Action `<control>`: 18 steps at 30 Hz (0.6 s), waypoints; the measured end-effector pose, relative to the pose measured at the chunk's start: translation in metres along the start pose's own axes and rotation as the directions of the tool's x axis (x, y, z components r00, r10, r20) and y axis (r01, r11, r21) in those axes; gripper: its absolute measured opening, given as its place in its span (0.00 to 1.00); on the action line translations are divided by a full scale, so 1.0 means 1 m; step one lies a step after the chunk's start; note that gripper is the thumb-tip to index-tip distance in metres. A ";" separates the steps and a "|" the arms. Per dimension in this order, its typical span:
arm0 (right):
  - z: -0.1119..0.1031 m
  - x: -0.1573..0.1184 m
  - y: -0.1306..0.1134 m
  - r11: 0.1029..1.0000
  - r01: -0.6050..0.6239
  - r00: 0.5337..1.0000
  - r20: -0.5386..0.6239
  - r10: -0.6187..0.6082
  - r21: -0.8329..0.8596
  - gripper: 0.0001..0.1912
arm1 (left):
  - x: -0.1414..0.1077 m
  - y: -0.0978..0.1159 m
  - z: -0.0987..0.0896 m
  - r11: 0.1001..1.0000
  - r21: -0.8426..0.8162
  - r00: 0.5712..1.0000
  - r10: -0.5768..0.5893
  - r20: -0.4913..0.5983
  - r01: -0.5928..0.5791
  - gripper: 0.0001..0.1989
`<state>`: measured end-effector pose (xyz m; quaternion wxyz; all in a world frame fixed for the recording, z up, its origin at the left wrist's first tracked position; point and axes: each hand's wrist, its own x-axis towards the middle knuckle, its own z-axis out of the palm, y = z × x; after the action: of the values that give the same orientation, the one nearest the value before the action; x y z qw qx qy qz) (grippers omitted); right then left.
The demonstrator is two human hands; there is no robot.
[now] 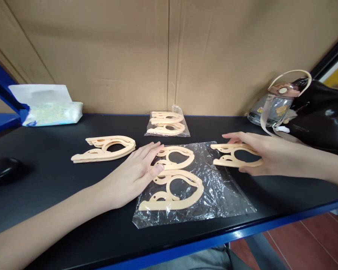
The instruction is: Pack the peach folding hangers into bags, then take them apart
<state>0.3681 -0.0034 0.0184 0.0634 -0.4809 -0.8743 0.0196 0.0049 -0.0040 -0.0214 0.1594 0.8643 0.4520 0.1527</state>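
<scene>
A clear plastic bag (228, 198) lies flat on the black table, with two folded cream hangers (186, 204) on or in it; which, I cannot tell. My left hand (132, 176) rests at their left ends, its fingers stretched out and partly covering the upper one. At the right, my right hand (259, 155) grips another folded cream hanger (231, 161) by its rounded end, over the bag's right edge. More folded cream hangers (124, 140) lie stacked to the left of my left hand.
Behind the bag lies a packed bag of cream hangers (167, 129). A tissue pack (53, 112) stands back left, a black mouse (2, 168) far left. At the back right are a clear bottle (278, 105) with a strap and a black bag (323, 116). Blue edging (236, 235) borders the table.
</scene>
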 end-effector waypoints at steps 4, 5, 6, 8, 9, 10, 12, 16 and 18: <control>0.004 -0.010 -0.011 0.992 0.025 1.000 0.010 -0.026 0.122 0.38 | 0.000 0.000 0.000 0.999 0.033 1.000 0.021 0.005 -0.021 0.32; 0.004 -0.010 -0.015 0.989 0.033 0.999 0.021 -0.037 0.145 0.37 | 0.000 0.000 0.000 0.999 0.040 1.000 0.022 -0.003 -0.022 0.32; 0.005 -0.008 -0.019 0.986 0.038 0.998 0.034 -0.044 0.162 0.37 | 0.000 0.000 0.001 0.999 0.047 1.000 0.025 -0.011 -0.025 0.31; 0.007 -0.002 -0.027 0.982 0.044 0.998 0.039 -0.052 0.186 0.38 | 0.000 0.000 0.002 0.998 0.058 0.999 0.038 -0.022 -0.037 0.31; 0.009 0.002 -0.031 0.979 0.045 0.998 0.030 -0.052 0.197 0.39 | 0.000 0.000 0.002 0.997 0.062 0.999 0.042 -0.026 -0.040 0.31; 0.012 0.006 -0.033 0.976 0.050 0.998 0.015 -0.054 0.213 0.41 | -0.001 0.000 0.003 0.997 0.065 0.999 0.047 -0.027 -0.045 0.30; 0.021 0.014 -0.038 0.961 0.076 0.997 -0.030 -0.070 0.264 0.42 | -0.001 -0.001 0.003 0.996 0.070 0.998 0.054 -0.023 -0.053 0.30; 0.041 0.028 -0.044 0.915 0.157 0.986 -0.116 -0.122 0.371 0.46 | -0.001 -0.001 0.002 0.995 0.083 0.999 0.055 0.000 -0.054 0.32; 0.047 0.033 -0.047 0.899 0.170 0.983 -0.134 -0.126 0.404 0.46 | -0.001 -0.001 0.002 0.995 0.088 0.999 0.052 0.004 -0.052 0.32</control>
<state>0.3053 0.0005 -0.0203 0.2106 -0.3888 -0.8799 0.1743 0.0046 -0.0044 -0.0234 0.1174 0.8822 0.4353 0.1360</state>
